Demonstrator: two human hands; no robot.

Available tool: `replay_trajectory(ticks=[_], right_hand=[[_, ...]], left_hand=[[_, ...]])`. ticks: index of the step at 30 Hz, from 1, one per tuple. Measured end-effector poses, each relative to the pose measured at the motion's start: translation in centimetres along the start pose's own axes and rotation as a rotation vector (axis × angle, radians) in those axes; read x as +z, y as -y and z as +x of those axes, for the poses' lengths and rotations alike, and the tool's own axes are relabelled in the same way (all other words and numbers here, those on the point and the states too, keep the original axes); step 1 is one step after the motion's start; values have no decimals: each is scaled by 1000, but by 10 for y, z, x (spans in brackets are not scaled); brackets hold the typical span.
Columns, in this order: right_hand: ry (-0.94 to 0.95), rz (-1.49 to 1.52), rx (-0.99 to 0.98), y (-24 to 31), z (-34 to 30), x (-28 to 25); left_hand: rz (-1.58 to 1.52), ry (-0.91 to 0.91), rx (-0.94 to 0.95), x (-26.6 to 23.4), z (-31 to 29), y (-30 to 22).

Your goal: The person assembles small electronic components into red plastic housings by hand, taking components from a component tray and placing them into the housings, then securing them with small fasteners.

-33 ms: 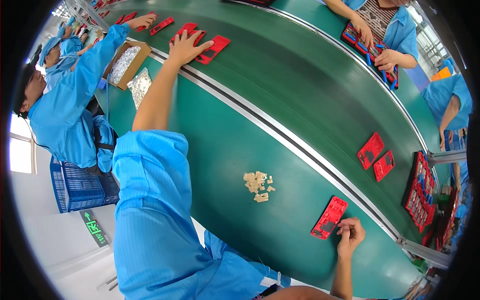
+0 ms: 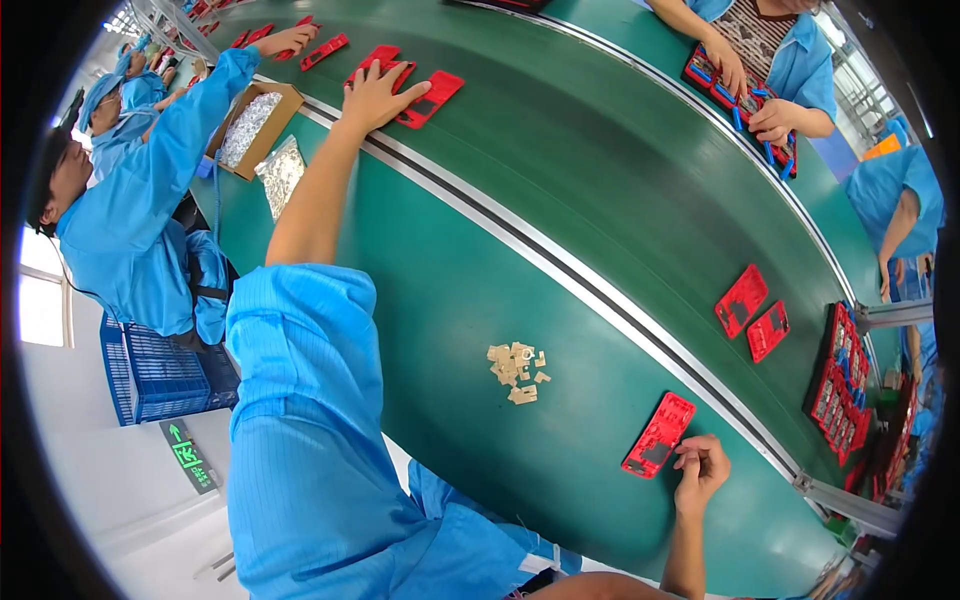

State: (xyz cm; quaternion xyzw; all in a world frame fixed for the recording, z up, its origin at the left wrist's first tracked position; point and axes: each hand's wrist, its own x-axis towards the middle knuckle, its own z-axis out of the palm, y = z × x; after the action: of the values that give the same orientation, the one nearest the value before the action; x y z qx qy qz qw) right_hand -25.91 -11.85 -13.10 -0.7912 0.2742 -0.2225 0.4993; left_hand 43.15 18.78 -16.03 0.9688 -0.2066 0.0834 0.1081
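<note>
My left hand (image 2: 374, 98) reaches over the conveyor belt with its fingers spread. It rests on or just above a group of red plastic phone housings; one housing (image 2: 432, 99) lies beside its thumb. At the lower right, my right hand (image 2: 704, 472) has its fingers curled into a pinch. It is beside the right edge of another red housing (image 2: 658, 436) with a dark patch, lying on the green table. What the pinch holds, if anything, is hidden. A loose pile of small pale beige pieces (image 2: 514, 366) lies on the table between my arms.
Two red housings (image 2: 741, 301) lie on the belt (image 2: 600, 190) at the right. A metal rail (image 2: 560, 266) separates belt and table. An open cardboard box (image 2: 262, 130) stands at the left. Co-workers in blue sit left and across, one handling a red tray (image 2: 704, 76).
My left hand has shifted very slightly to the right, and the red housing by its thumb has moved slightly the same way. My right hand stays in place.
</note>
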Motion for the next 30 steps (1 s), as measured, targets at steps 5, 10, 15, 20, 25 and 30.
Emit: replay_trajectory(ticks=[5, 10, 15, 20, 25, 30], right_hand=[[5, -68, 1, 7, 3, 2], [41, -121, -8, 3, 3, 1], [-37, -43, -25, 3, 1, 6], [-30, 2, -29, 1, -1, 2], [-24, -3, -88, 9, 2, 4], [-40, 22, -37, 3, -2, 1]], left_hand=[[22, -42, 87, 18, -19, -83], [-75, -113, 223, 35, -56, -193], [-143, -86, 289, 41, -112, -314], [-175, -39, 353, 36, -168, -407], [-248, -52, 370, 29, -195, -441], [-318, -39, 375, 18, -201, -439]])
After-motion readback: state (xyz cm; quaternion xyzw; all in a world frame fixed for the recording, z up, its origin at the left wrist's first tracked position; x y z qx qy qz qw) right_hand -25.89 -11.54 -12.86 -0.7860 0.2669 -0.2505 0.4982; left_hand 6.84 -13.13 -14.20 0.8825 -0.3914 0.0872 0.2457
